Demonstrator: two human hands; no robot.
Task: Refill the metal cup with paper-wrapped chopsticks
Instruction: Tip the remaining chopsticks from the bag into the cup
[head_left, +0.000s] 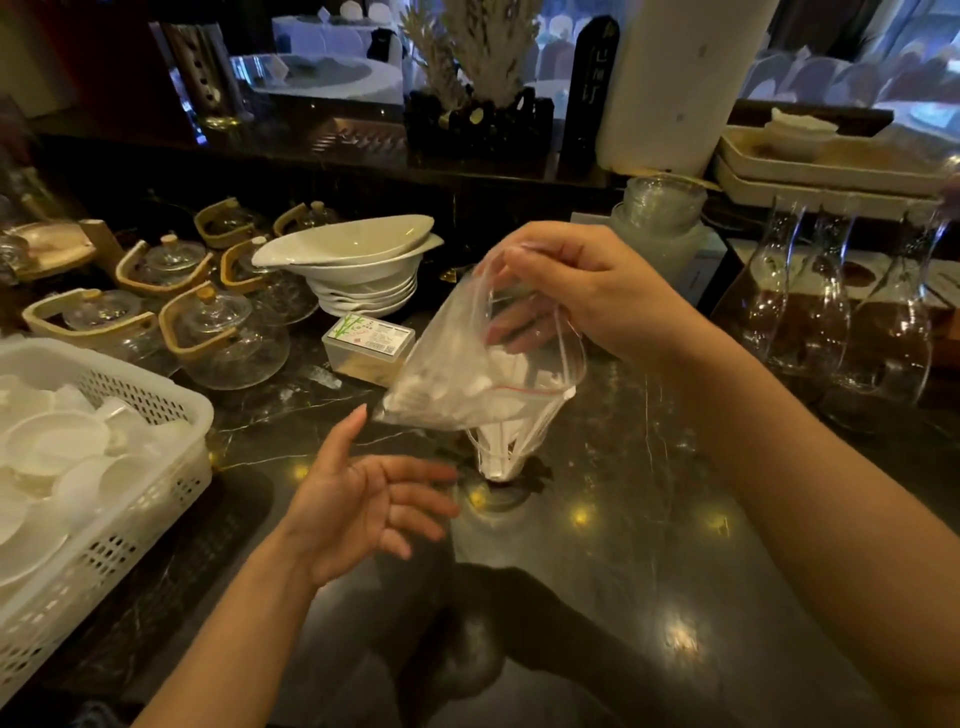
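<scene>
Sitting left of the left hand (363, 512): white basket (156, 415) of small dishes. Hovering palm-up with fingers spread wide, gripping nothing. Hanging just right of and above it: clear zip bag (467, 374) of white paper-wrapped chopsticks (447, 395), being pinched at its top by the right hand (587, 291). Standing directly below the bag: metal cup (498, 457), partly hidden.

Single head-worn wide-angle view, looking forward and down from above onto dark glossy marble tabletop (649, 519); close range, both bare forearms reaching in from bottom edge.
</scene>
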